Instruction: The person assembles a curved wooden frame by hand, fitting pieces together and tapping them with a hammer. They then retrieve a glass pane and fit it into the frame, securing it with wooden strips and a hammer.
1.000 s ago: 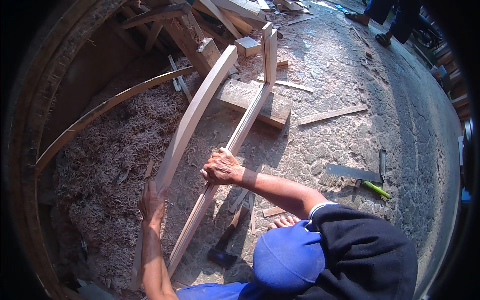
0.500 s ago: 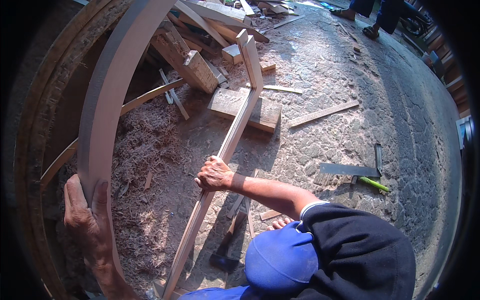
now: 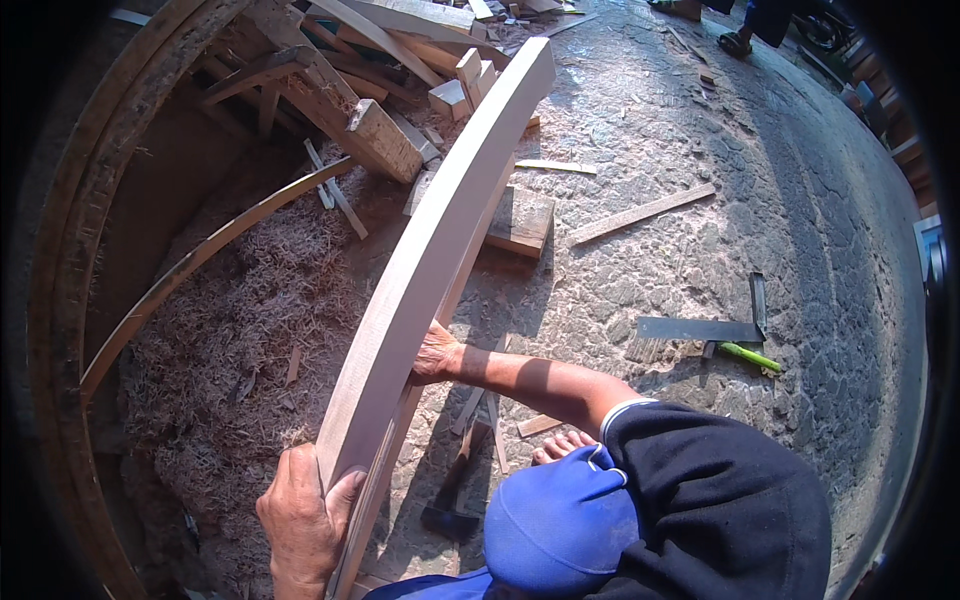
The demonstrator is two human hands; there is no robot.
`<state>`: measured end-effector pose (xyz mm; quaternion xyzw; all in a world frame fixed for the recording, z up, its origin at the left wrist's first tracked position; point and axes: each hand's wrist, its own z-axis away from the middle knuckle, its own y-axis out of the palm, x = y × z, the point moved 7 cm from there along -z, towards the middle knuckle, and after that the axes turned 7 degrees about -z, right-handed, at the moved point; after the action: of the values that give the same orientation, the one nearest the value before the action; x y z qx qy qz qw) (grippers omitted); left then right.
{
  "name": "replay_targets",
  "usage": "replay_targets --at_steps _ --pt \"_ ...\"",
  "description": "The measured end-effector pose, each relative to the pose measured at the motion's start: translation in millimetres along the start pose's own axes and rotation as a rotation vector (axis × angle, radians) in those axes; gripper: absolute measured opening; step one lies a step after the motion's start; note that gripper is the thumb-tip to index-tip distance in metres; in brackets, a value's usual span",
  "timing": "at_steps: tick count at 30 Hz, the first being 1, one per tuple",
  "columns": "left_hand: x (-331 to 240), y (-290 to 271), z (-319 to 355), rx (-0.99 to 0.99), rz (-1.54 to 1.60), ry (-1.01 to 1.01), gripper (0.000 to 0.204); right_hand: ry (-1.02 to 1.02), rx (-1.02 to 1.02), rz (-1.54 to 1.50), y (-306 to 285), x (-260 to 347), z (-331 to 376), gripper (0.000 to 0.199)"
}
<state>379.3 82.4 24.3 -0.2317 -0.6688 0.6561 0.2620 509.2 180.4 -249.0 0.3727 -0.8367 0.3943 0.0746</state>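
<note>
My left hand grips the near end of a long, smooth, slightly curved board, thumb on one side and fingers on the other. That board slants away and lies over or just above a narrower grooved wooden piece, whose forked, angled far end shows beyond it. My right hand is closed round the grooved piece; the board hides most of its fingers. Whether the two pieces touch along their length I cannot tell. Beneath the far part sits a thick wooden block.
Wood shavings cover the ground at left, beside a curved timber frame. Offcuts and beams pile up ahead. A metal square, a green-handled tool and a dark-headed tool lie on the ground. A person's foot stands far right.
My left hand has swung the board rightward, from beside the grooved piece to over it, and its far end now shows. My right hand keeps its place on the grooved piece.
</note>
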Motion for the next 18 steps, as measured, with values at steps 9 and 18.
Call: replay_targets --at_steps 9,18 --pt "35 150 57 0.105 -0.001 0.025 0.047 -0.292 0.278 -0.095 -4 4 26 0.044" --pt "57 211 87 0.104 0.078 0.024 0.047 -0.148 0.186 0.155 3 2 65 0.07"
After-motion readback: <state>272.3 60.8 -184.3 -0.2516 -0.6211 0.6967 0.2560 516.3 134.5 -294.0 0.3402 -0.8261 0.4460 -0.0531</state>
